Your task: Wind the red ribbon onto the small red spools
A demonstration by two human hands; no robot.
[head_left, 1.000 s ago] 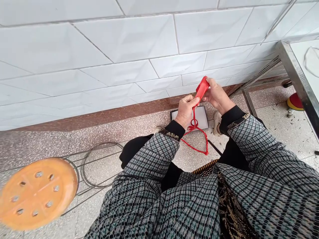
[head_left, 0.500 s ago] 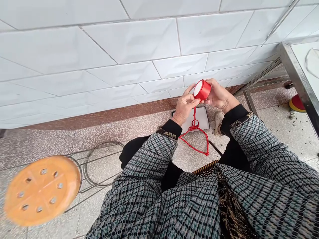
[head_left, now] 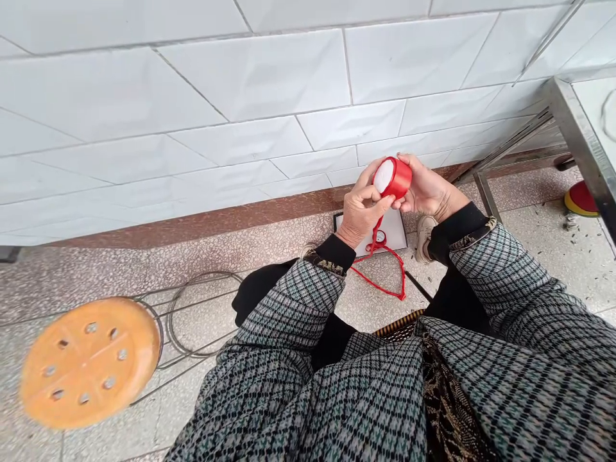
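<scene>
Both hands hold a roll of red ribbon (head_left: 400, 179) in front of the tiled wall, its white round side facing left. My left hand (head_left: 362, 206) grips it from the left, thumb at the lower edge. My right hand (head_left: 426, 186) is closed round its right side; some of its fingers are hidden behind the roll. A loose length of red ribbon (head_left: 402, 282) hangs below the left hand and forms a loop. Beneath it, a small round red-rimmed piece with a white face (head_left: 380, 237) shows over a white tray-like board with a dark edge (head_left: 394, 224).
An orange round stool seat (head_left: 91, 362) with holes stands at lower left, beside a metal wire frame (head_left: 192, 314). A metal-framed table (head_left: 577, 135) is at right, with a red and yellow object (head_left: 581, 198) under it. A shoe (head_left: 425, 239) rests on the speckled floor.
The ribbon roll has turned slightly, showing more of its white side, and shifted a little right. My left fingers have curled in closer around it. The view has shifted slightly.
</scene>
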